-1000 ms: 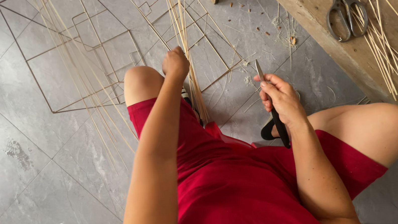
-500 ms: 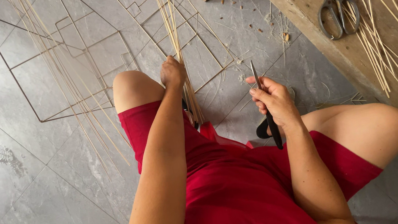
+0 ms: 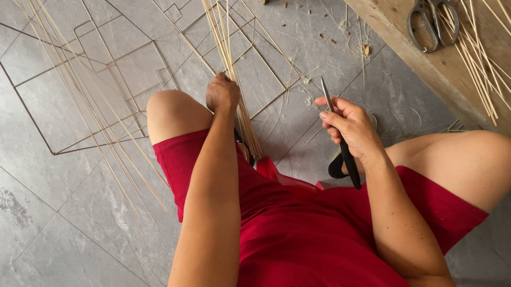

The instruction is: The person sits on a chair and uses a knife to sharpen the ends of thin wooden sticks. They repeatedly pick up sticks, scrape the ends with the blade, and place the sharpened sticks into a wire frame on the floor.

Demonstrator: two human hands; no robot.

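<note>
A grey tiled floor (image 3: pixel 54 252) carries thin wire frames (image 3: pixel 85 80) and loose bamboo strips (image 3: pixel 78 100). At upper right a wooden table (image 3: pixel 395 9) bears more strips and spare scissors (image 3: pixel 431 15). The left hand (image 3: pixel 222 94) has its grip clenched around a bundle of bamboo strips (image 3: pixel 226 50) beside the knee. The right hand (image 3: pixel 351 126) grasps black scissors (image 3: pixel 340 136), blades closed, pointing up.

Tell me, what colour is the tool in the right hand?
Black, seen in the head view: the tool in the right hand.
</note>
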